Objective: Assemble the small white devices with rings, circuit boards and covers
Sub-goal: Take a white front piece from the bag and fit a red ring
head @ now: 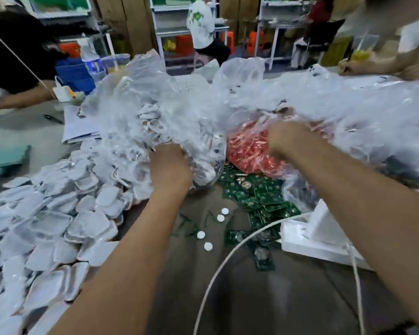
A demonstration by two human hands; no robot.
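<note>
Stocking step, no assembly yet: left hand grips the clear bag of white shells; right hand grips the red-parts bag. Circuit boards and covers lie on the tabletop. Next: set bags aside, pick a shell.

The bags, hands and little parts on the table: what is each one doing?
Left hand: gripping clear bag of white parts.
Right hand: gripping red parts bag.
White covers: heaped loose.
Circuit boards: piled loose.
White discs: scattered.
</note>
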